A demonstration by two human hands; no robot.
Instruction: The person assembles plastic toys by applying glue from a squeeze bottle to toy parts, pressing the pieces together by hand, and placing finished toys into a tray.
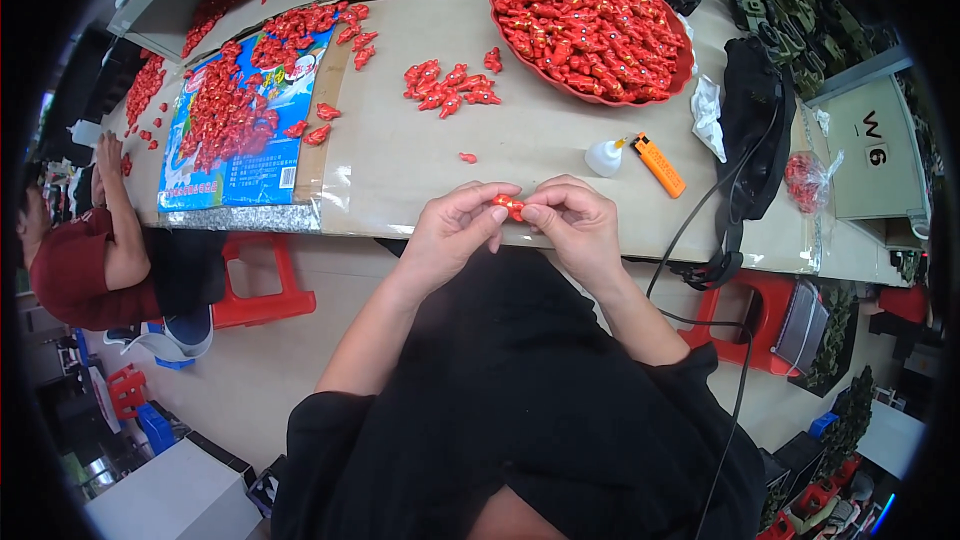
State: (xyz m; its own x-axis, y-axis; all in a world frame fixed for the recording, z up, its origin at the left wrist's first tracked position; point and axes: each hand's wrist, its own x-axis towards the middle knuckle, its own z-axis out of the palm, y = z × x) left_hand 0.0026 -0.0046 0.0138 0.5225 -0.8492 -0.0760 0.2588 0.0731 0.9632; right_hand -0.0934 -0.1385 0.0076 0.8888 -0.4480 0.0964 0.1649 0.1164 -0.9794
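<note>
Between my two hands, just over the table's front edge, is a small shiny red figurine (511,207) with gold marks. My left hand (462,220) pinches one end of it, and my right hand (573,223) pinches the other. The fingertips hide part of it. A single small red piece (467,157) lies on the table beyond my left hand. Farther off is a loose cluster of similar red figurines (445,90). Beyond my right hand stand a small white squeeze bottle (604,157) with a thin tip and an orange utility knife (660,166).
A round red tray (507,43) heaped with figurines sits at the back. Many more lie on blue printed cardboard (275,168) at the left. A black bag (752,130), crumpled tissue (708,118) and a cable (690,223) are at the right. Another person (95,260) sits at the left.
</note>
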